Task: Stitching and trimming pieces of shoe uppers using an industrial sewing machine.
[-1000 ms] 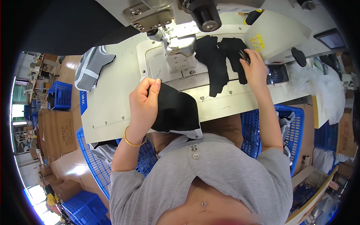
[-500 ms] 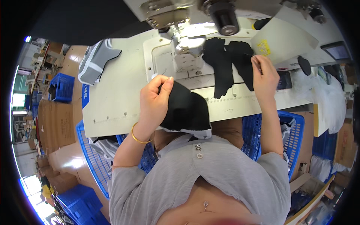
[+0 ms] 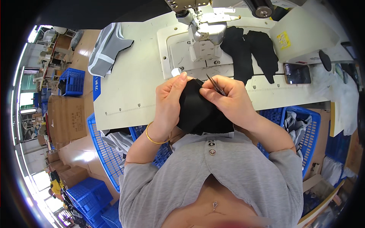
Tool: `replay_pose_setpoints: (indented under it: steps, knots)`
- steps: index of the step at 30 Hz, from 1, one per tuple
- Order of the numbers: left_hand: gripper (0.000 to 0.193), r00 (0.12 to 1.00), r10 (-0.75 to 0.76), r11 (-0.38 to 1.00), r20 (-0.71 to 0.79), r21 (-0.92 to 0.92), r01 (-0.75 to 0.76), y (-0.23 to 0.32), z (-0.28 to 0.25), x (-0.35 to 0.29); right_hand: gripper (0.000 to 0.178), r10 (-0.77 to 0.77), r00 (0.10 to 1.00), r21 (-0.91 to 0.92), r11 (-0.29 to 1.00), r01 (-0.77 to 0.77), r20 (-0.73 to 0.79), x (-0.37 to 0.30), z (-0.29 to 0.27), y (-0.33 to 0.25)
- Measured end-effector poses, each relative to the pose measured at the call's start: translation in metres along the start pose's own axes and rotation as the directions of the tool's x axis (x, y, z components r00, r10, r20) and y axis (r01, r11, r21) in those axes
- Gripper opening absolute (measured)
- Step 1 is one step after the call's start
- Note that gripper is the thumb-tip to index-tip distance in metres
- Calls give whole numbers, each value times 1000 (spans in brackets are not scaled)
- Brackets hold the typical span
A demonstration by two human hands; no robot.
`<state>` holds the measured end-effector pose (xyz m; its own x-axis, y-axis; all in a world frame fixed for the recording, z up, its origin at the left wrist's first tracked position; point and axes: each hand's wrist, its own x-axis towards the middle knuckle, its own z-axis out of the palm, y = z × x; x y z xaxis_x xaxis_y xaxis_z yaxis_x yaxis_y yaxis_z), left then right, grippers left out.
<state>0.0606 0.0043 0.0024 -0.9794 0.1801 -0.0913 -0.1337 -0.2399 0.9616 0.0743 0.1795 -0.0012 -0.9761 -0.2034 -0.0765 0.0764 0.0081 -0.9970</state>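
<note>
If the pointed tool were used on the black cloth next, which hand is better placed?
Probably the right hand: it holds the pointed metal tool, right at the edge of the black cloth. The left hand grips the cloth near its upper left.

Table (image 3: 131, 85) with black cloths (image 3: 238, 53); grey cloth (image 3: 109, 51); phone (image 3: 297, 73)
</note>
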Motion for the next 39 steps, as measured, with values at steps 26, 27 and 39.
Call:
replay_pose_setpoints:
  steps: [26,27,39]
  knots:
    - [13,994,105,978,32,178,-109,-7,-10,0,17,26,1000,8,1000,-26,-2,5,-3,0]
    - [13,994,101,981,30,165,-105,-7,-10,0,17,42,999,31,999,-42,0,5,-3,-1]
    - [11,991,130,971,-6,201,-126,-9,-13,0,14,11,1000,40,999,-10,-16,5,-2,1]
